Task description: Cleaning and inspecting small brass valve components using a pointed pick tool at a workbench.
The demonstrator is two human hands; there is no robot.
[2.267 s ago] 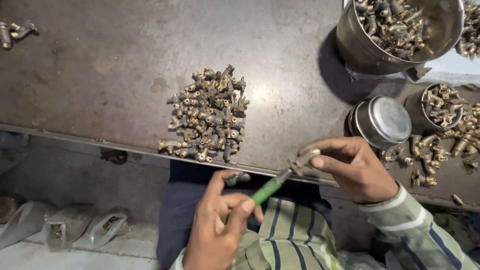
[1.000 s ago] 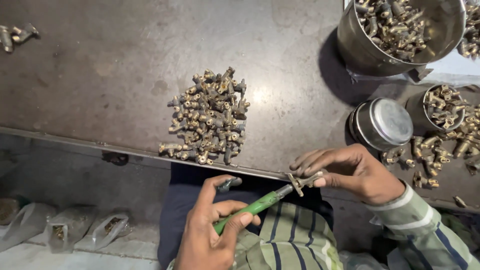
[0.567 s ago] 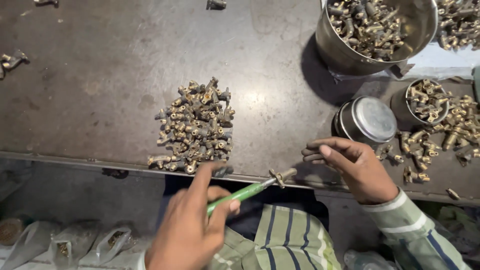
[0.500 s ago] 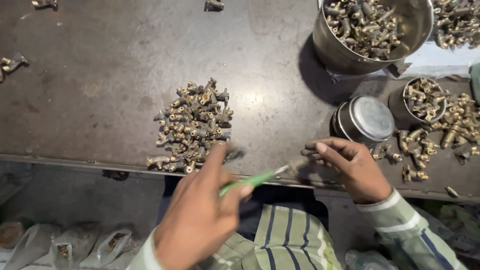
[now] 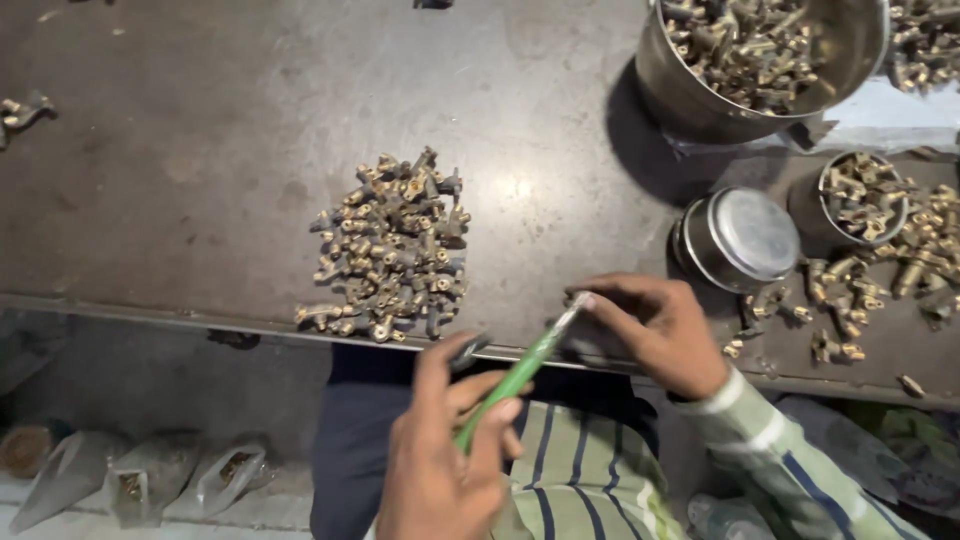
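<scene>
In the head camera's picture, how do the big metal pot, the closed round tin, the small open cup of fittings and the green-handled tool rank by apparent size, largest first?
1. Big metal pot, cut off by the top edge.
2. Closed round tin.
3. Small open cup, a little smaller than the tin.
Green-handled tool: long but thin, and nearer the camera, so I won't rank it.

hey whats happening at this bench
A person sits at a dark metal table and works with both hands at its near edge. The left hand holds a green-handled tool, whose tip meets something small pinched in the right hand; what it is cannot be made out. A pile of small brass fittings lies just ahead, and a large steel pot of more fittings stands to the right.
</scene>
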